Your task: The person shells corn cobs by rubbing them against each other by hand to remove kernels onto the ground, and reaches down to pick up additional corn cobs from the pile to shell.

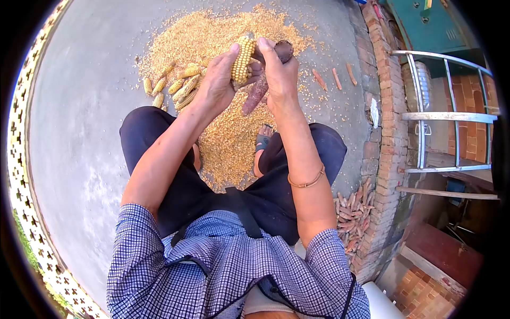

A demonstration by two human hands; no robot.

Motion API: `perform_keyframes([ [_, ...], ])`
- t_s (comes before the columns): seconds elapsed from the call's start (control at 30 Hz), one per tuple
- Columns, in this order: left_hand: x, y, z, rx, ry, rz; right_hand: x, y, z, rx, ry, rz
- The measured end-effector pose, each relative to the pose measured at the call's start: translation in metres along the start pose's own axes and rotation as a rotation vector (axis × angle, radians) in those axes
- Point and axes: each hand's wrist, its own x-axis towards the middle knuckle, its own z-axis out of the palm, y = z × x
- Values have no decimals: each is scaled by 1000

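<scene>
My left hand (219,80) is closed around an ear of corn (243,58), which stands nearly upright with yellow kernels on it. Close beside it, my right hand (279,74) has its thumb up near the ear's top. A reddish bare corncob (256,95) slants down from under the right palm. Above that palm shows a dark brown rounded end (284,50); whether it belongs to the same piece is hidden by the hand. Loose kernels (226,151) cover the ground between my feet. Several ears of corn (184,87) lie left of my hands.
A wide heap of kernels (186,40) spreads ahead on the concrete floor (85,106). Several bare cobs (337,78) lie to the right, and a pile of cobs (353,215) rests against a low brick wall (390,117). Beyond it stands a metal ladder-like frame (446,116).
</scene>
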Motion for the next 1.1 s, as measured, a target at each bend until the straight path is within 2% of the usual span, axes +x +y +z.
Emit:
perform_keyframes([
  [0.03,3,-2,0,39,-33,33,-2,-2,0,49,-2,15],
  [0.1,8,-14,-1,110,-95,93,1,11,-4,-121,-14,-29],
  [0.13,8,-17,-3,204,-128,48,5,19,-1,-217,19,-79],
  [0.2,3,-25,4,160,-39,27,5,28,5,-400,123,-186],
  [0.3,2,-28,6,125,19,9,-3,23,12,-564,233,-227],
  [0.33,-1,-25,11,75,30,-18,-6,13,13,-759,325,-232],
  [0.47,-2,-18,0,70,-89,-11,0,25,13,-643,302,-326],
  [0.57,1,-14,3,149,5,44,15,36,4,-419,107,-232],
  [0.6,1,-10,1,286,5,85,3,9,4,-207,-4,-5],
  [0.7,1,1,-2,690,1,201,2,-2,0,149,-18,75],
  [0.73,2,-4,-1,965,116,310,0,-3,2,167,-8,39],
  [0.83,-5,-11,13,1231,91,473,-4,3,5,121,70,-6],
  [0.87,-9,-11,20,1287,72,385,-2,8,4,44,116,16],
  [0.9,-8,-14,19,1287,64,402,-1,11,5,-33,166,40],
  [1.0,-6,-15,15,1275,59,423,2,12,7,-221,258,-83],
  [1.03,-5,-18,13,1192,57,427,3,14,7,-311,276,-129],
  [1.07,-5,-22,10,1112,52,426,10,28,6,-379,357,-289],
  [1.1,-8,-22,10,1031,50,420,10,33,3,-301,313,-279],
])
